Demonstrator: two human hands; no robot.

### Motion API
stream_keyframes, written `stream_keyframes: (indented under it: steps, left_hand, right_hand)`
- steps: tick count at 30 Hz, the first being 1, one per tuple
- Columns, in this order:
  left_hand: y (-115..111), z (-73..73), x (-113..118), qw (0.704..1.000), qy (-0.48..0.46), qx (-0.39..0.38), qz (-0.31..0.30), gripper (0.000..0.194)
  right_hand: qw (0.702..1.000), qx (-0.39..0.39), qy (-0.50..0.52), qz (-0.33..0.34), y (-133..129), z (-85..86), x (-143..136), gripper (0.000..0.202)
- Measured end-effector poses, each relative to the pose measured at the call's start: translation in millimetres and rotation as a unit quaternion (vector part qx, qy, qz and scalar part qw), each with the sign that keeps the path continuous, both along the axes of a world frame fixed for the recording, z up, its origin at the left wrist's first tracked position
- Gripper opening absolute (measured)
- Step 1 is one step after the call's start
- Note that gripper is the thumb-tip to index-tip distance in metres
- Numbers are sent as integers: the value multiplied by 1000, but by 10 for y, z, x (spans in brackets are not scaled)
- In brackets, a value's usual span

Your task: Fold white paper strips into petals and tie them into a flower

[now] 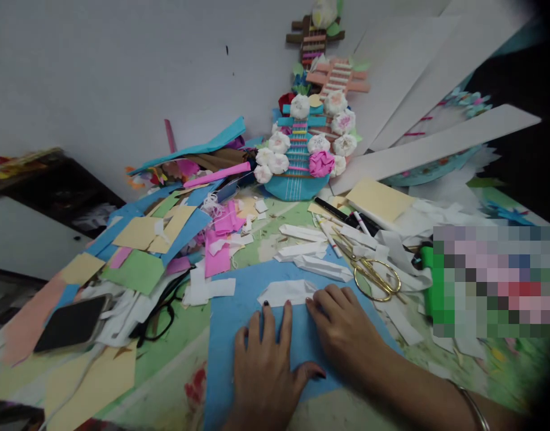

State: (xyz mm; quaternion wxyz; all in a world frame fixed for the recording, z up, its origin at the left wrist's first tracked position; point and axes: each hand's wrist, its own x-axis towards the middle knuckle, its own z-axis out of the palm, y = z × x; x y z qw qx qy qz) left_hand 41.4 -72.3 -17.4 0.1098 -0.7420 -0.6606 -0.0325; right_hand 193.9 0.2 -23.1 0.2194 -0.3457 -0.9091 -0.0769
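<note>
A folded white paper strip (286, 293) with pointed ends lies on a blue sheet (225, 347) in front of me. My left hand (268, 365) rests flat with fingers spread, its fingertips on the strip's near edge and the thumb out to the right. At the strip's right end, my right hand (342, 323) is curled, thumb and forefinger closed at the paper's corner. Beyond the strip lie several similar folded white papers (322, 266). Gold-handled scissors (376, 278) sit to the right of them.
A blue paper guitar (297, 185) with paper flowers leans against the wall. On the left are a phone (72, 323), eyeglasses (160, 317) and paper scraps (135, 272). Pens (331, 209) and a cream pad (377, 203) lie at the back right, near a green object (431, 287).
</note>
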Motion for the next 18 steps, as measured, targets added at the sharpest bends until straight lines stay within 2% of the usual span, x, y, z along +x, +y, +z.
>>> stream_keyframes:
  steps: [4, 8, 13, 17, 18]
  left_hand:
    - [-29, -5, 140, 997, -27, -17, 73, 76]
    - [-51, -32, 160, 996, -46, 1, 78, 69]
    - [-83, -109, 0, 997, -52, 44, 39, 64]
    - [-31, -122, -274, 998, -16, 39, -45, 64]
    - [1, -110, -357, 997, -4, 29, -65, 64]
  right_hand:
    - [1000, -18, 0, -6, 15, 0, 9, 21]
    - [999, -30, 13, -11, 13, -9, 14, 21]
    - [993, -61, 101, -6, 40, 24, 37, 19]
    - [960, -137, 228, 80, 156, 149, 117, 24]
    - [951, -152, 256, 83, 197, 190, 143, 25]
